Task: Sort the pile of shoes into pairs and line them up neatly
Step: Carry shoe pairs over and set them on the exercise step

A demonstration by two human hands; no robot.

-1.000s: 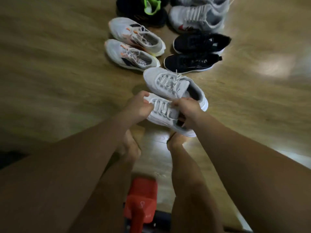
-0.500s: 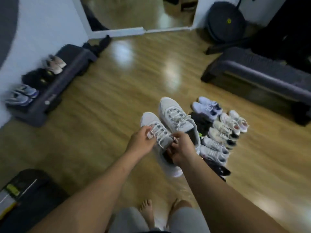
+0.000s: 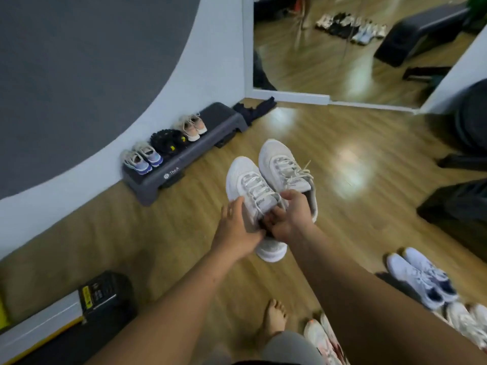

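Observation:
Two white lace-up sneakers are held side by side in the air over the wooden floor, toes pointing away. My left hand (image 3: pixel 235 230) grips the side and heel of the left white sneaker (image 3: pixel 243 180). My right hand (image 3: pixel 291 217) holds the collars of both, fingers inside the opening, with the right white sneaker (image 3: pixel 279 160) beside it. A white pair with navy trim (image 3: pixel 421 276) rests on the floor at right. More pale sneakers (image 3: pixel 324 341) lie at the bottom right, partly cut off.
A grey step platform (image 3: pixel 184 156) along the left wall carries three pairs of shoes. A wall mirror (image 3: pixel 355 48) ahead reflects a shoe row and a bench. Dark gym equipment (image 3: pixel 458 204) stands right; a black case (image 3: pixel 105 293) lies bottom left. My bare foot (image 3: pixel 274 317) is below.
I have risen and turned left, lifting both white sneakers off the floor. The lined-up shoes have slid from the middle of view to the right edge.

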